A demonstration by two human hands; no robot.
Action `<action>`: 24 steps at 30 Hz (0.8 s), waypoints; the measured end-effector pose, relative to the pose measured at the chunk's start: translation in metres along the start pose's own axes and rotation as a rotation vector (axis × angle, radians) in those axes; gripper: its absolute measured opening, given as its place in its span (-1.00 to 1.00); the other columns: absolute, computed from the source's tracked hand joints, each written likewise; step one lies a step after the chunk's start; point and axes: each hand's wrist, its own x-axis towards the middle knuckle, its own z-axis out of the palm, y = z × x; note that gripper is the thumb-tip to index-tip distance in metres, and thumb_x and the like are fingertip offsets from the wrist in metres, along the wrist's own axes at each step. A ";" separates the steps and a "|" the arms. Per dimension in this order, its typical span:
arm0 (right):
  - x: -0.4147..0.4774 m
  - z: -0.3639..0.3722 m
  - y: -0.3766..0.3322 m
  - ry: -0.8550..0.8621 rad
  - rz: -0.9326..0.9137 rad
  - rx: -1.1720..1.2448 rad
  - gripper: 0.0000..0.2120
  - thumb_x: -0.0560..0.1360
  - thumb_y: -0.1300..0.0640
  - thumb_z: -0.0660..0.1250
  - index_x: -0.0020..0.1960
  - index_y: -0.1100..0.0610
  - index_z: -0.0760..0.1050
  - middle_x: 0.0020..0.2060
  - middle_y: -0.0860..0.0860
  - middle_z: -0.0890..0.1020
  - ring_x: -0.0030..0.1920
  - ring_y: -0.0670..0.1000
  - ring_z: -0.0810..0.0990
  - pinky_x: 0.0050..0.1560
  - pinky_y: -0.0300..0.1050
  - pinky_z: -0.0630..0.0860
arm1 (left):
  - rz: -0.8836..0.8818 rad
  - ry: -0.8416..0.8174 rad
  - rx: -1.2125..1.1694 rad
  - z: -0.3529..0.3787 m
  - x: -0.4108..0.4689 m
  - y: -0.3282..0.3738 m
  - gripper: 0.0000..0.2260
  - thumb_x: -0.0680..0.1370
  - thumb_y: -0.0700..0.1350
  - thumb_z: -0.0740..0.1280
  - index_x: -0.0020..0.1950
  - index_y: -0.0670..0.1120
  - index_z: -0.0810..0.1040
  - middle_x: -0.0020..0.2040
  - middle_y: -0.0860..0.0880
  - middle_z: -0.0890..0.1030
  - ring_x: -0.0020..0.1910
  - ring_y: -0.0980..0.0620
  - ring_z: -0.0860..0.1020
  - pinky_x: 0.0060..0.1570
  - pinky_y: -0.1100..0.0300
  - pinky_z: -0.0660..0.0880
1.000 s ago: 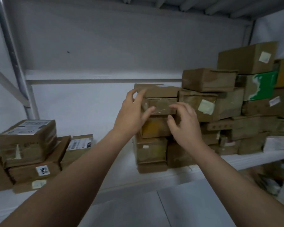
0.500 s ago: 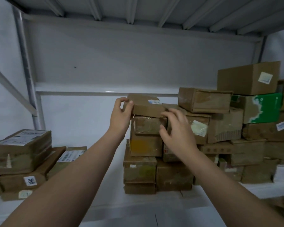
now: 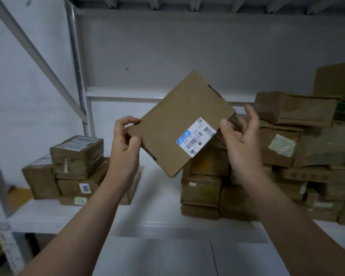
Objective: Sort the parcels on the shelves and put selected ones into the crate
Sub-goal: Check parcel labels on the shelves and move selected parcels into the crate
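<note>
Left grip (image 3: 126, 148) pinches the box (image 3: 177, 120) by its 9 o'clock corner; box tilted, held above the shelf (image 3: 48, 216). Right grip (image 3: 241, 144) slack-fingered at the box's 3 o'clock, just beside, holding nothing.

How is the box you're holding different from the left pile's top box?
The held box is tilted in the air, in the left hand; the left pile's top box lies flat. The held box is thin and plain; the left pile's top box is thicker and taped. Both are brown, labelled.
</note>
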 end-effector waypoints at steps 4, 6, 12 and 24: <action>-0.022 0.026 0.015 0.025 0.022 0.048 -0.48 0.55 0.07 0.33 0.45 -0.03 0.21 0.26 -0.10 0.47 0.13 -0.27 0.54 0.14 -0.32 0.50 | -0.094 -0.035 0.024 -0.036 -0.006 -0.004 -0.70 0.46 -0.23 0.03 0.03 0.12 0.36 -0.24 0.01 0.37 -0.40 0.13 0.36 -0.41 0.22 0.35; -0.033 0.037 0.017 0.047 0.019 0.060 -0.64 0.54 0.13 0.34 0.31 0.00 0.39 0.06 -0.25 0.54 0.06 -0.28 0.55 -0.05 -0.44 0.48 | -0.109 -0.055 0.069 -0.049 -0.006 -0.004 -0.67 0.51 -0.31 -0.01 0.03 0.09 0.34 -0.31 0.00 0.33 -0.47 0.14 0.33 -0.51 0.28 0.30; -0.060 0.065 0.026 0.033 0.107 0.094 -0.73 0.56 0.26 0.28 0.18 -0.03 0.46 -0.27 -0.35 0.63 -0.23 -0.24 0.62 -0.29 -0.19 0.59 | -0.175 -0.062 0.189 -0.084 -0.001 -0.017 -0.65 0.62 -0.23 0.03 0.07 0.23 0.42 -0.02 -0.01 0.43 -0.21 0.13 0.40 -0.33 0.32 0.37; -0.064 0.116 0.023 0.229 0.503 0.354 -0.79 0.60 0.18 0.25 0.22 0.05 0.44 -0.12 -0.01 0.60 -0.18 -0.02 0.63 -0.35 -0.05 0.64 | 0.191 -0.499 0.536 -0.161 -0.016 -0.033 -0.41 0.40 0.20 0.36 0.40 0.22 0.29 0.48 0.32 0.12 0.53 0.20 -0.01 0.40 0.47 -0.01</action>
